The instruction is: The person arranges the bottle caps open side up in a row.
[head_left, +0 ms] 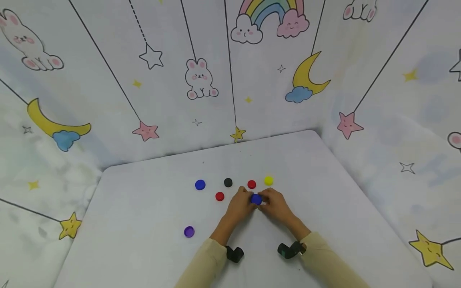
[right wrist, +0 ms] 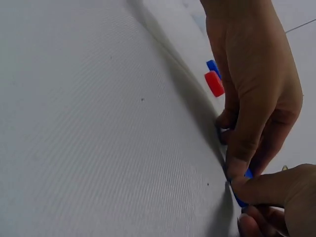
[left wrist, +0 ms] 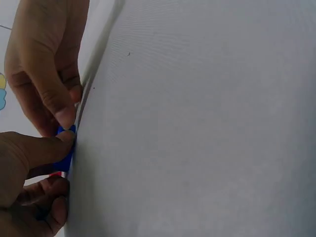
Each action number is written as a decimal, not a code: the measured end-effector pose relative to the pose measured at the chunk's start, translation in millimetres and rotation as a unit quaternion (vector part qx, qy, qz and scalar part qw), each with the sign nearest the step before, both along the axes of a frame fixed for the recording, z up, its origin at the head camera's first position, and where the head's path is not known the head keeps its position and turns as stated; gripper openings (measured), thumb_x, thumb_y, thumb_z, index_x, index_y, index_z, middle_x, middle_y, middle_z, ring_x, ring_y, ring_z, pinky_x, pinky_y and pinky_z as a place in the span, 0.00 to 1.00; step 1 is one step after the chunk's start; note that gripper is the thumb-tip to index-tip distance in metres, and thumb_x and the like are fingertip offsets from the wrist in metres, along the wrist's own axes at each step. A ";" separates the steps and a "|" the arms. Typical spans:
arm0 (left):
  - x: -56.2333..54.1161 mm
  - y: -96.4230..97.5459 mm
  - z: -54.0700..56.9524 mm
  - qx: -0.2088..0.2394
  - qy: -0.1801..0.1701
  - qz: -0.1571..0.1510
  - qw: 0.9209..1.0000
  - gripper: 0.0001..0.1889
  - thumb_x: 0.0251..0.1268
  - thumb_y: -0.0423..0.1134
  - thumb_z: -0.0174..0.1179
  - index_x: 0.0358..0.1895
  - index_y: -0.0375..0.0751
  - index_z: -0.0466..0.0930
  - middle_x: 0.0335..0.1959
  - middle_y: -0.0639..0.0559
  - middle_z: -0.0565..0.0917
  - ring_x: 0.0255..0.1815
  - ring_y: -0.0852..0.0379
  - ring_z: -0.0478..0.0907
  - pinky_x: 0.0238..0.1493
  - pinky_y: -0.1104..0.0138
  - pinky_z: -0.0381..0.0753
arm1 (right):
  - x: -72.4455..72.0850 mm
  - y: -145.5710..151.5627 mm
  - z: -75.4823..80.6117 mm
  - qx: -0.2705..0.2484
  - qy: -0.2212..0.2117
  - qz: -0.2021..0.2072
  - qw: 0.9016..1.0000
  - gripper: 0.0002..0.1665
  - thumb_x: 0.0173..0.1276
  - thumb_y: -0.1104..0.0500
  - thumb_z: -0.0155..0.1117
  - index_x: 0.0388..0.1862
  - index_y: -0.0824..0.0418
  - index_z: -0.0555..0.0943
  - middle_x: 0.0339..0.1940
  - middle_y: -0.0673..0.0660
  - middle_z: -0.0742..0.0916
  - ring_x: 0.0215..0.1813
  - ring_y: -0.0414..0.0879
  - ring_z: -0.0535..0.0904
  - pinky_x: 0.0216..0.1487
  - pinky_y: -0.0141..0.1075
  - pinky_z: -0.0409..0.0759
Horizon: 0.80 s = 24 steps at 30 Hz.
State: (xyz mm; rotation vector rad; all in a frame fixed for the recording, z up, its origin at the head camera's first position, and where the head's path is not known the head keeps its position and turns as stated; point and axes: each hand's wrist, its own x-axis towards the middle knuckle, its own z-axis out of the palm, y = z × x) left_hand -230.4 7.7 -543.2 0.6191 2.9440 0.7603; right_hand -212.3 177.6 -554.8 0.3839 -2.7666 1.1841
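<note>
Both hands meet over one blue bottle cap (head_left: 256, 199) just above or on the white table. The left hand (head_left: 240, 206) pinches its left side, and the right hand (head_left: 275, 205) pinches its right side. In the left wrist view, the left thumb lies along the blue cap (left wrist: 65, 163) while the right hand (left wrist: 47, 54) reaches it from above. From the right wrist, only slivers of that cap (right wrist: 241, 201) show between the fingers. Just beyond the hands lie a red cap (head_left: 251, 184) and a yellow cap (head_left: 268, 180).
Left of the hands are another red cap (head_left: 219, 196), a black cap (head_left: 228, 182) and a second blue cap (head_left: 200, 184). Nearer the front, a purple cap (head_left: 189, 231) lies hollow side up. A patterned backdrop (head_left: 173, 108) stands around the white table (head_left: 144, 200).
</note>
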 end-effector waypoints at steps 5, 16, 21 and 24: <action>-1.8 -11.2 -6.0 0.030 0.006 -0.012 0.999 0.19 0.56 0.42 0.72 0.50 0.39 0.84 0.40 0.51 0.77 0.37 0.60 0.75 0.43 0.69 0.78 | -3.2 -10.6 1.6 -0.008 0.004 0.000 1.000 0.18 0.52 0.71 0.74 0.45 0.66 0.85 0.36 0.56 0.86 0.36 0.44 0.79 0.40 0.34 0.81; 37.0 -61.6 66.2 0.091 0.051 -0.056 0.993 0.21 0.58 0.42 0.72 0.54 0.43 0.82 0.45 0.52 0.83 0.43 0.60 0.81 0.46 0.67 0.84 | 17.4 -26.1 58.4 -0.088 0.029 0.127 0.988 0.25 0.57 0.64 0.75 0.56 0.60 0.82 0.48 0.53 0.87 0.46 0.48 0.84 0.49 0.39 0.85; 41.3 -79.1 85.4 0.265 0.058 -0.089 0.958 0.20 0.54 0.36 0.74 0.51 0.42 0.83 0.41 0.52 0.85 0.40 0.61 0.81 0.45 0.63 0.85 | 27.2 -30.2 93.7 -0.161 0.035 0.169 0.972 0.26 0.58 0.63 0.74 0.57 0.60 0.81 0.49 0.54 0.85 0.48 0.47 0.82 0.51 0.33 0.83; 42.0 -86.1 103.4 0.332 0.036 -0.107 0.936 0.19 0.56 0.33 0.72 0.52 0.38 0.83 0.42 0.49 0.86 0.40 0.60 0.80 0.45 0.63 0.84 | 28.0 -35.7 116.0 -0.204 0.044 0.192 0.959 0.25 0.60 0.65 0.72 0.58 0.63 0.81 0.50 0.56 0.85 0.49 0.44 0.81 0.52 0.30 0.82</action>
